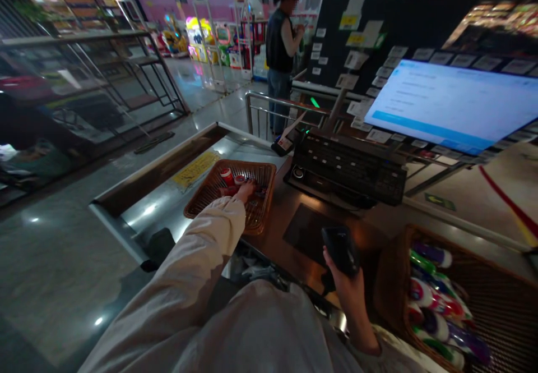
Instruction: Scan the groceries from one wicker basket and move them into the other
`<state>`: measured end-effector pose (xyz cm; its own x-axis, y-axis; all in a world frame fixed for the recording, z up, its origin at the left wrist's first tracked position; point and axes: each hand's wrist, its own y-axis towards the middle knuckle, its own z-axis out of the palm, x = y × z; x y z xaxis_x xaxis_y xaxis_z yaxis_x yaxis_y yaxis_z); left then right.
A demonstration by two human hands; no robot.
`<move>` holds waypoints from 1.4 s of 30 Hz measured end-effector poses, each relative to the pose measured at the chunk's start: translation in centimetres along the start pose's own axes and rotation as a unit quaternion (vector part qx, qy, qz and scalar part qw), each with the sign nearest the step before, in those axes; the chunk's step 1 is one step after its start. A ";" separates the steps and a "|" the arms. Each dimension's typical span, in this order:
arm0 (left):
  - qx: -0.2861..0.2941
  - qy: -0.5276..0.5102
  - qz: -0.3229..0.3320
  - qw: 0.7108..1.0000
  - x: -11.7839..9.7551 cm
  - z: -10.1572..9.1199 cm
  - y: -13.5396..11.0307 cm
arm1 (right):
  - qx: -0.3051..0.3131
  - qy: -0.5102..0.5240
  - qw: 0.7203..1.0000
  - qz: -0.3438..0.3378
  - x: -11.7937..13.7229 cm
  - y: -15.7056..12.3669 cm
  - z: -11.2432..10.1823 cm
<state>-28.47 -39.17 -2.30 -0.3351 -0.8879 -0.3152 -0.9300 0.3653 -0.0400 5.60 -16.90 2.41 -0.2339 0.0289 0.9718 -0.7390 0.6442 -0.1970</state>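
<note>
My left hand point(247, 191) reaches down into a brown woven basket point(197, 205) on the counter. It is beside a red can-like container with a white top point(227, 176) and other small packages. Its fingers are too dim and small to show whether they grip anything. In front of my body, my right hand point(348, 286) is wrapped around a black handheld barcode scanner point(339, 245), held above the counter near a dark mat point(303, 228).
A second wicker basket point(389, 272) holds several colourful bottles point(437, 300) at the right. Behind the counter are a black keyboard point(348, 162) and a lit monitor point(454, 104). A metal railing point(286, 99) and a standing person point(279, 53) are farther back.
</note>
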 end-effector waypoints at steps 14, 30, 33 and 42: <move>-0.216 -0.188 -0.006 0.958 -3.2 -7.9 -2.8 | 0.026 0.022 0.999 -0.014 -0.1 0.1 0.0; -0.242 -0.437 0.264 0.825 -24.2 1.1 -10.3 | -0.043 0.020 0.995 -0.091 2.4 -2.1 -3.8; -0.238 -0.432 0.260 0.830 -25.0 1.9 -10.7 | -0.038 0.006 0.996 -0.086 2.3 -2.3 -4.2; -0.266 -0.415 0.243 0.836 -23.1 2.2 -10.3 | 0.006 -0.018 0.998 -0.060 2.7 -2.0 -3.4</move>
<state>-10.80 -21.87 3.33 -0.6783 -0.0916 -0.7291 -0.7239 0.2539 0.6415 8.57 -15.50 5.85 -0.1665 -0.0755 0.9831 -0.7707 0.6319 -0.0820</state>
